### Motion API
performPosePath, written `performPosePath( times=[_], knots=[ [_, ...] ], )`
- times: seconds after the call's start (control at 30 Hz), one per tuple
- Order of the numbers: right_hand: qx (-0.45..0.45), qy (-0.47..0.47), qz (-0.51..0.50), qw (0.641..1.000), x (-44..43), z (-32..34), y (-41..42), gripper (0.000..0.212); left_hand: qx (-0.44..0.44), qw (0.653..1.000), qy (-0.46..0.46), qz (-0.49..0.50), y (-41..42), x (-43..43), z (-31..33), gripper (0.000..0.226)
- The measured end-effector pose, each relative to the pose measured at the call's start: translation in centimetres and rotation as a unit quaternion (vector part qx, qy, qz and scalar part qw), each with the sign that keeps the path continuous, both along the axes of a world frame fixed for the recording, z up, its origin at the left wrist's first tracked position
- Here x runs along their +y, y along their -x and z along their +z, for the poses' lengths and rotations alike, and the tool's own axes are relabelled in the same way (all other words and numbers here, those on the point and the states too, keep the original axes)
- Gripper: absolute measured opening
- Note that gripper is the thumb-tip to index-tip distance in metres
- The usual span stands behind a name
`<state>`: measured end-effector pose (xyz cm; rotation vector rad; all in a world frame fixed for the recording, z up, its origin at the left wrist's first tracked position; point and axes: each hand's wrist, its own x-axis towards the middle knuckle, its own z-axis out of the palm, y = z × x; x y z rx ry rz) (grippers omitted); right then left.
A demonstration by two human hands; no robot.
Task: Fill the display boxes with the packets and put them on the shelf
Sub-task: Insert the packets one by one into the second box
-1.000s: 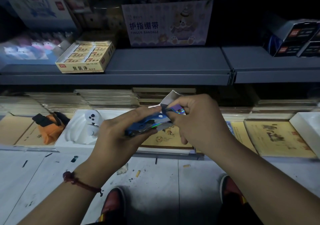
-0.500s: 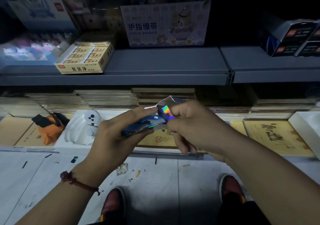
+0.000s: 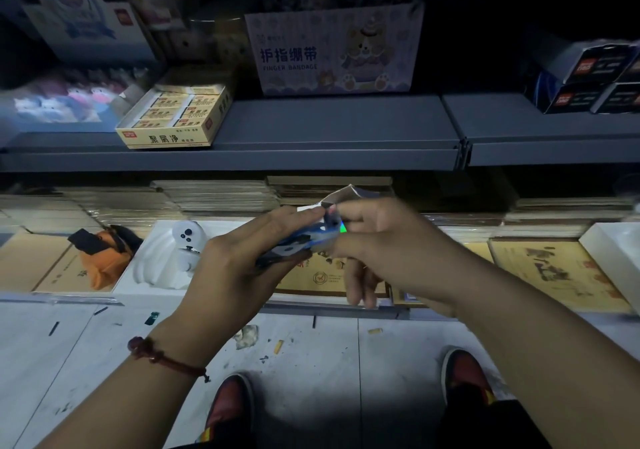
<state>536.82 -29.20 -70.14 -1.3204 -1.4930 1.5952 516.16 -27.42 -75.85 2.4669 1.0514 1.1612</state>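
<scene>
The blue packets (image 3: 294,246) are held in mid-air over the surface's (image 3: 304,305) front edge, clamped in the left hand's (image 3: 239,268) grip. The right hand's (image 3: 388,244) grip pinches the box (image 3: 341,195) flap. Holding the mouth wide and feeding the stack in square should help. The dim grey shelf (image 3: 329,130) above carries cartons, and the floor (image 3: 104,362) is littered.

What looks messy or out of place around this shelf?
A crumpled scrap and small bits litter the floor. The yellow box sits skewed to the shelf edge, and an orange pouch lies loose on the tan books.
</scene>
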Motion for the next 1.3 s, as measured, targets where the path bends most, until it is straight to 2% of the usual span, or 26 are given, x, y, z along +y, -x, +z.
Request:
performPosePath(
  times=[0.07,0.33,0.57,0.93,1.03,1.17,1.3],
  knots=[
    [-0.001,-0.007,-0.014,1.0,0.2,0.2,-0.6,0.032,0.0,1.0,0.004,0.008,0.1,0.2,-0.1,0.058],
    [0.031,0.029,0.033,0.999,0.0,-0.2,-0.6,0.048,-0.001,1.0,-0.01,0.001,0.2,-0.2,-0.1,0.058],
    [0.025,0.03,0.069,0.997,-0.4,0.1,-0.6,0.042,-0.013,1.0,-0.011,-0.019,0.1,-0.6,0.1,0.051],
    [0.025,0.016,0.083,0.996,-0.8,0.1,0.2,0.045,0.008,1.0,-0.015,-0.021,0.3,-0.4,0.3,0.048],
    [0.017,0.019,0.053,0.998,-0.6,-0.2,0.6,0.034,0.01,1.0,-0.006,-0.012,0.2,-0.3,0.2,0.05],
    [-0.021,-0.027,0.009,0.999,-0.4,-0.3,0.5,0.022,-0.005,1.0,0.004,0.002,-0.5,-0.1,0.0,0.057],
    [-0.103,-0.144,-0.064,0.982,-0.2,-0.3,-0.4,0.019,-0.017,0.999,0.003,0.048,-0.5,0.1,-0.2,0.065]
  ],
)
